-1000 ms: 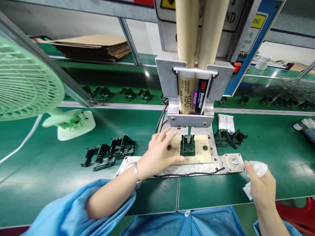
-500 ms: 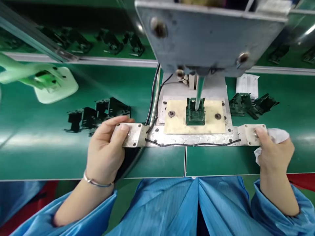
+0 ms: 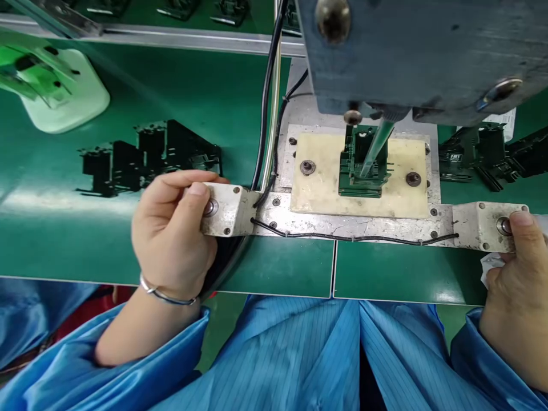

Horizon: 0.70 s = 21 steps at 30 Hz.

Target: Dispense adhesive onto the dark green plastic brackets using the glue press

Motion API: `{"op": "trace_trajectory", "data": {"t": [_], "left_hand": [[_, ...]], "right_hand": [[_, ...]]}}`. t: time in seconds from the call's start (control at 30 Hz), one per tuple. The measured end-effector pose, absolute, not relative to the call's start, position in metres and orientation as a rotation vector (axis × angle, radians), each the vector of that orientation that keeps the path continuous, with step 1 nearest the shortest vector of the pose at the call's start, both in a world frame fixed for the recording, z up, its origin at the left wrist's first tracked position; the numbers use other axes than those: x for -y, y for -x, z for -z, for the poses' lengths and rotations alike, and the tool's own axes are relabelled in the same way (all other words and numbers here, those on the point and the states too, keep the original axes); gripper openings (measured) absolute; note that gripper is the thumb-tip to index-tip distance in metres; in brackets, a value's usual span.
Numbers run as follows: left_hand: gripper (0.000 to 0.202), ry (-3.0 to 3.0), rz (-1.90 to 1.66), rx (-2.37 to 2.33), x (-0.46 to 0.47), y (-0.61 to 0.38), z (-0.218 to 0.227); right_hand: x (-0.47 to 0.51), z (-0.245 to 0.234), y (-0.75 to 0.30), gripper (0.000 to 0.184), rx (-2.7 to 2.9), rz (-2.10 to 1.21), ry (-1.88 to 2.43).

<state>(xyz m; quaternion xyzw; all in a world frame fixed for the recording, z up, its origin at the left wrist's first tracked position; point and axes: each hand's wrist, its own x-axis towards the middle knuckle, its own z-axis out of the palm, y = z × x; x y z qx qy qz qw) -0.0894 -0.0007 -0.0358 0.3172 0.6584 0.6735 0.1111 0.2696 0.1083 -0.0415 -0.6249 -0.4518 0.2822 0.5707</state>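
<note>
The person wears a shiny light-blue smock point(image 3: 299, 354) with fine pinstripes, parted at 6 o'clock. Loose sleeves point(image 3: 128, 374) reach both wrists; a thin silver bangle point(image 3: 166, 295) circles below the left hand point(image 3: 171, 234).

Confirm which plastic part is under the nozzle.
The part seated on the beige plate, nozzle tip in it. The rest lie loose on the green mat: a left cluster and a right cluster.

Our left hand point(image 3: 171, 228): fingers curled, thumb stretched forward and pressed flat; wrist straight, forearm bare, angled in from lower left. Our right hand point(image 3: 518, 274): loosely fisted, thumb pointing forward, pressed down.
</note>
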Motion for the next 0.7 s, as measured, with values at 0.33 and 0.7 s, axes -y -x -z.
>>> {"op": "trace_trajectory", "data": {"t": [0.33,0.7], "left_hand": [[0.008,-0.913,-1.983,-1.973,0.0009,0.0881,0.0347],[0.007,-0.911,-1.976,-1.984,0.0026,0.0895,0.0353]], "right_hand": [[-0.1067,0.0396,-0.2680,0.039,1.047,-0.659,1.500],[-0.1054,0.0411,-0.2692,0.040,0.994,-0.679,1.542]]}}
